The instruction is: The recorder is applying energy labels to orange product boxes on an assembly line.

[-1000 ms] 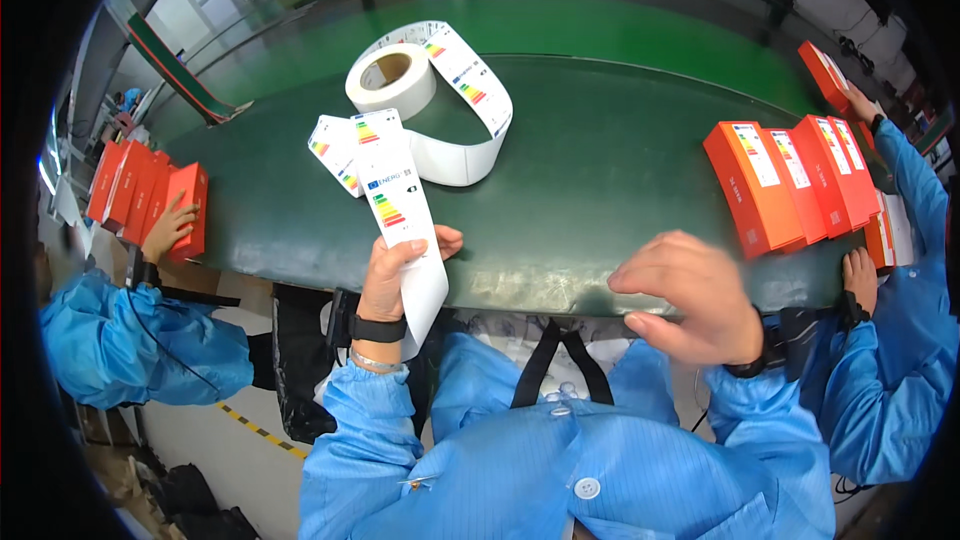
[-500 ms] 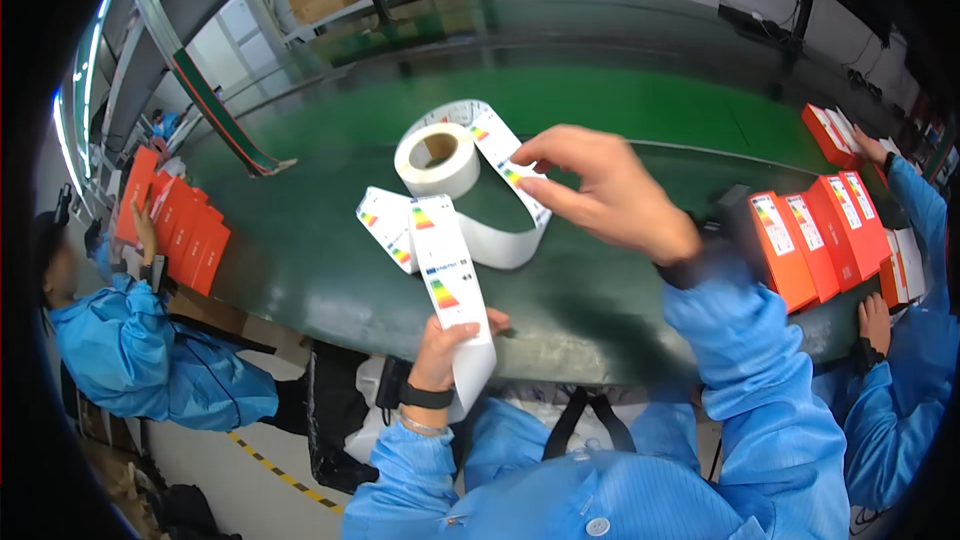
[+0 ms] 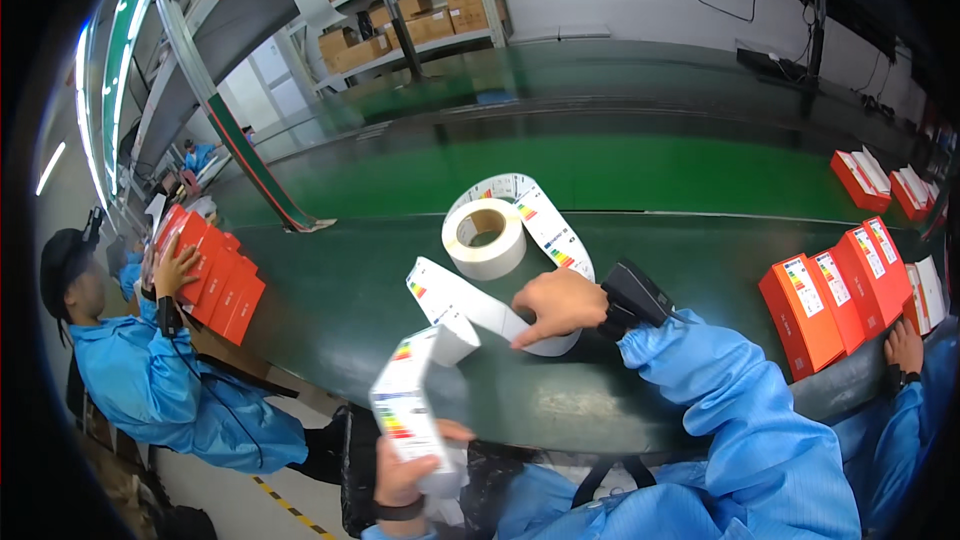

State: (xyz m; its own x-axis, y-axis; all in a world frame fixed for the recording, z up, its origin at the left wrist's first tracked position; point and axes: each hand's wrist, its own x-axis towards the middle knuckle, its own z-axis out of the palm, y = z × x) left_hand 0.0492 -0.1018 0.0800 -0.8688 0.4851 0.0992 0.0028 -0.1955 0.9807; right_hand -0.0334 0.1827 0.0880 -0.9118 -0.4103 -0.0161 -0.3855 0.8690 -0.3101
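Observation:
A roll of labels [image 3: 462,255] stands on the green worktable, a long white label strip [image 3: 553,239] looping away from it toward me. Coloured bars are printed along the strip. My left hand [image 3: 403,475], low at the table's front edge, has its thumb and fingers closed around the strip's near end, which rises bent above it. Beside the roll's right side, my right hand [image 3: 566,306] is over the loop, fingers curled and thumb against the strip. Its fingertips partly hide the strip there.
Upright orange boxes [image 3: 800,305] with white labels stand at the right, near a co-worker's hand [image 3: 904,348]. At the left a co-worker [image 3: 150,360] handles more orange boxes [image 3: 215,275]. A green-and-metal post [image 3: 245,155] rises from the table's back left.
My right hand has come down from above the strip to its near loop. My left hand has moved lower and leftward with the strip's end. The whole view has shifted.

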